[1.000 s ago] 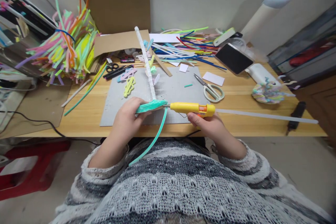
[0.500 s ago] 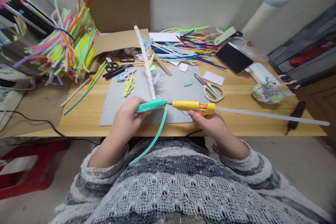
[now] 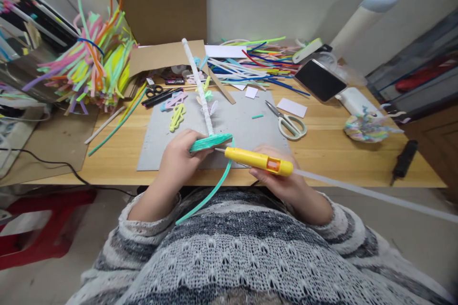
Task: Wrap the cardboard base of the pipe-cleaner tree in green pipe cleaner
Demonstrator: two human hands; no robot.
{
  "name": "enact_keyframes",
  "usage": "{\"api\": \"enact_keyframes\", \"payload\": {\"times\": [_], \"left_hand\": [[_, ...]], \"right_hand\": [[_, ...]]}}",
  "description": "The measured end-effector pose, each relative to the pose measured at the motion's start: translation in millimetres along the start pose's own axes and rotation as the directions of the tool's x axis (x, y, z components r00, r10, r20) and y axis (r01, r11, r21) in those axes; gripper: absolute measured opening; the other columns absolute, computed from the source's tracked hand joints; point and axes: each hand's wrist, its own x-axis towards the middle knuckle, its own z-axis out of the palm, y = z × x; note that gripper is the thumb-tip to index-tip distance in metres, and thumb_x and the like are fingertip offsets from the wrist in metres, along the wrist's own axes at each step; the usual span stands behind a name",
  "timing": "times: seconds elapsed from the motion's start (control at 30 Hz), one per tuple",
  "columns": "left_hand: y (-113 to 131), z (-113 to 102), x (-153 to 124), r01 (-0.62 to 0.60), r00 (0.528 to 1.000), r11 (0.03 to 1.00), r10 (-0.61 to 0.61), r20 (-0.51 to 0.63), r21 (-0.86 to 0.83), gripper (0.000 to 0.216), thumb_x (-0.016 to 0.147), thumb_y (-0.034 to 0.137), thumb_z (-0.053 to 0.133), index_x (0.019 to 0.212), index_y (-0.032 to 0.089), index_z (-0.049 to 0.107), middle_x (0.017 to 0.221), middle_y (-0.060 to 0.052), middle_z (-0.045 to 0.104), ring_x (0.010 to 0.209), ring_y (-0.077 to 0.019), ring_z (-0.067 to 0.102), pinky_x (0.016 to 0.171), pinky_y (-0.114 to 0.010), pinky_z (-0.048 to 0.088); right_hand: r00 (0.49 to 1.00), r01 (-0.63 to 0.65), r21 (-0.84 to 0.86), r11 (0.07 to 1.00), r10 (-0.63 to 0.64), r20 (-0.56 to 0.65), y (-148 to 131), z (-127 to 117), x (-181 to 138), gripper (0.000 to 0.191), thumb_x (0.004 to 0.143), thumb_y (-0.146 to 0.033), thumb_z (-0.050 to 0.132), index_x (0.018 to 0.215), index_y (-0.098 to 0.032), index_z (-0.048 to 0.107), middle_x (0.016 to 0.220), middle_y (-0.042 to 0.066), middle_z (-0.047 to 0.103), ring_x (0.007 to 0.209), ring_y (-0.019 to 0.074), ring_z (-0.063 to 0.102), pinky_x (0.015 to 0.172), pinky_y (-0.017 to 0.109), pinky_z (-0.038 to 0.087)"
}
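My left hand (image 3: 179,157) is closed on a teal coiled disc (image 3: 211,142) of pipe cleaner, from which a white fuzzy stick (image 3: 196,83) rises away from me. A loose teal pipe cleaner tail (image 3: 211,190) trails from the disc down toward my lap. My right hand (image 3: 282,181) grips a yellow glue gun (image 3: 259,160). Its metal nozzle touches the disc's underside near the rim. A long clear glue stick (image 3: 372,195) sticks out of the gun's back to the right.
A grey mat (image 3: 236,124) lies on the wooden table (image 3: 332,152), with pastel pipe-cleaner shapes (image 3: 176,115) on it. Scissors (image 3: 289,123), a phone (image 3: 319,80), white cards and a pile of coloured pipe cleaners (image 3: 254,62) lie behind. A big bundle (image 3: 89,66) stands at the left.
My right hand has dropped and swung the glue gun so its nozzle now points up-left under the disc. My left hand has tilted the disc slightly.
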Motion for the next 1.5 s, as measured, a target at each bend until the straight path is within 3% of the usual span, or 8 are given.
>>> {"api": "enact_keyframes", "payload": {"times": [0.37,0.9,1.23,1.33,1.4,1.5], "left_hand": [[0,2,1,-0.003,1.000,1.000,0.003,0.007,0.017,0.011,0.080,0.027,0.070,0.084,0.019,0.062,0.080,0.000,0.062,0.074,-0.0144,0.056,0.067,-0.027,0.042],[0,1,2,0.001,1.000,1.000,-0.001,0.019,0.018,0.013,0.079,0.026,0.071,0.081,0.019,0.061,0.076,0.000,0.059,0.072,-0.0142,0.055,0.065,-0.027,0.040],[-1,0,0,-0.011,1.000,1.000,0.011,0.006,-0.002,0.014,0.079,0.028,0.070,0.080,0.019,0.059,0.077,0.000,0.060,0.073,-0.0150,0.056,0.064,-0.027,0.041],[-2,0,0,0.002,1.000,1.000,-0.002,0.007,-0.008,0.014,0.079,0.026,0.070,0.081,0.019,0.059,0.077,0.000,0.060,0.073,-0.0147,0.056,0.065,-0.027,0.041],[-3,0,0,0.006,1.000,1.000,-0.006,0.007,-0.002,0.014,0.079,0.026,0.071,0.082,0.019,0.059,0.077,0.000,0.060,0.074,-0.0147,0.056,0.065,-0.027,0.041],[-4,1,0,0.005,1.000,1.000,-0.005,0.004,0.004,0.014,0.078,0.026,0.072,0.083,0.019,0.060,0.077,0.000,0.060,0.074,-0.0147,0.056,0.065,-0.027,0.041]], "right_hand": [[1.000,0.008,-0.025,1.000,-0.009,-0.020,4,8,1,0.019,0.088,-0.028,0.061,0.074,-0.021,0.049,0.070,-0.002,0.051,0.065,0.0123,0.049,0.058,0.029,0.039],[0.985,-0.166,-0.026,0.986,0.164,-0.053,13,7,-7,0.029,0.088,-0.039,0.060,0.068,-0.021,0.048,0.062,-0.004,0.045,0.055,0.0102,0.043,0.052,0.030,0.035],[0.963,-0.225,0.079,0.971,0.234,-0.131,17,1,-14,0.018,0.082,-0.038,0.066,0.076,-0.023,0.060,0.065,-0.002,0.053,0.059,0.0137,0.048,0.054,0.031,0.045],[0.901,-0.276,0.316,0.908,0.359,-0.245,20,-5,-9,0.017,0.083,-0.040,0.064,0.085,-0.023,0.061,0.076,0.001,0.061,0.061,0.0137,0.053,0.054,0.031,0.047],[0.830,-0.300,0.528,0.794,0.491,-0.266,25,-12,-1,0.017,0.084,-0.038,0.058,0.092,-0.023,0.061,0.083,0.002,0.064,0.059,0.0126,0.055,0.052,0.030,0.048],[0.764,-0.435,0.698,0.569,0.644,-0.049,40,-22,13,0.016,0.076,-0.027,0.062,0.091,-0.020,0.062,0.088,0.004,0.067,0.064,0.0127,0.061,0.059,0.029,0.054]]}}
